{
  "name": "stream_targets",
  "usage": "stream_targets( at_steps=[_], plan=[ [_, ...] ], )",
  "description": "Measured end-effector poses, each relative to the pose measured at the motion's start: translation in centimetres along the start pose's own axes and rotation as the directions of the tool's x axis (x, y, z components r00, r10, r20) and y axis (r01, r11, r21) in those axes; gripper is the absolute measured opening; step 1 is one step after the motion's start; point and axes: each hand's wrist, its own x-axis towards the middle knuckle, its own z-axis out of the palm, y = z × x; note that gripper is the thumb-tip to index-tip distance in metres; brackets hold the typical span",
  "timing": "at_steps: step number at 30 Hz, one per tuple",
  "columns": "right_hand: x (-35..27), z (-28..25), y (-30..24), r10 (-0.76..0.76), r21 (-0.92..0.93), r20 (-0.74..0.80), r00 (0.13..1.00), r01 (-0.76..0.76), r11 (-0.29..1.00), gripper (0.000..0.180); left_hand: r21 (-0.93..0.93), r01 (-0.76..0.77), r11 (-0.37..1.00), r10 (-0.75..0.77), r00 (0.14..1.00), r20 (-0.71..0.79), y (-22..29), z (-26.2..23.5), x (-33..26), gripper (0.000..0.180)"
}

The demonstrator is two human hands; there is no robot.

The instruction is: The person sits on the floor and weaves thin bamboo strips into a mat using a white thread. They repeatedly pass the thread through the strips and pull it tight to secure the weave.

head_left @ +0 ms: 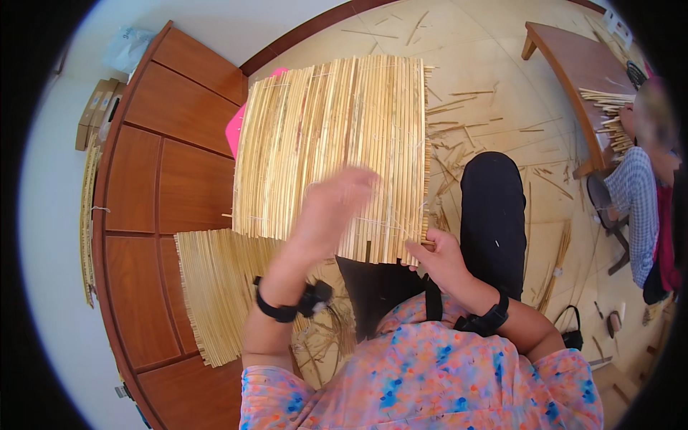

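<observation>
A mat of thin straw-coloured reeds (330,136), bound with fine thread, is spread out in front of me above my lap. At its lower right corner my right hand (438,259) is closed, the thumb on top and fingertips showing beneath the edge. My left hand (337,199) is over the lower middle of the mat, blurred by motion. Its fingers are too smeared to read, and I cannot tell whether it touches the reeds. Something bright pink (233,130) shows from behind the mat's left side.
A second reed mat (215,297) lies at lower left against a brown wooden panelled piece (136,179). Loose reeds (459,147) litter the tiled floor. At right, another person's hand (628,118) is by a reed bundle (605,107) on a wooden bench (573,68).
</observation>
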Motion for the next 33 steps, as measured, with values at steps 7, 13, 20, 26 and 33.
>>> stream_targets(
  at_steps=[7, 13, 20, 26, 33],
  plan=[
    [-0.2, -0.1, -0.1, -0.008, -0.031, 0.044, 0.999, 0.010, 0.999, 0.022, 0.772, -0.392, 0.500, 0.426, 0.887, 0.175, -4.0, -7.0, -0.8, 0.020],
    [-0.6, -0.3, -0.8, -0.015, -0.013, 0.013, 1.000, 0.015, 1.000, 0.022, 0.754, -0.629, 0.188, 0.301, 0.768, 0.566, -6.0, -5.2, -0.8, 0.016],
    [-0.2, -0.3, -0.3, 0.006, -0.038, 0.020, 1.000, -0.005, 0.999, 0.027, 0.676, -0.724, 0.136, 0.323, 0.677, 0.661, -6.6, -4.9, 0.4, 0.011],
    [-0.2, -1.0, 0.3, -0.047, 0.078, 0.112, 0.993, 0.039, 0.996, 0.026, 0.808, -0.512, 0.291, 0.390, 0.835, 0.389, -5.7, -7.5, -0.1, 0.009],
    [-1.3, -0.9, 0.2, -0.008, 0.266, 0.082, 0.997, -0.014, 0.964, 0.025, 0.705, -0.089, 0.704, 0.342, 0.912, -0.226, -1.0, -9.5, -3.4, 0.010]
  ],
)
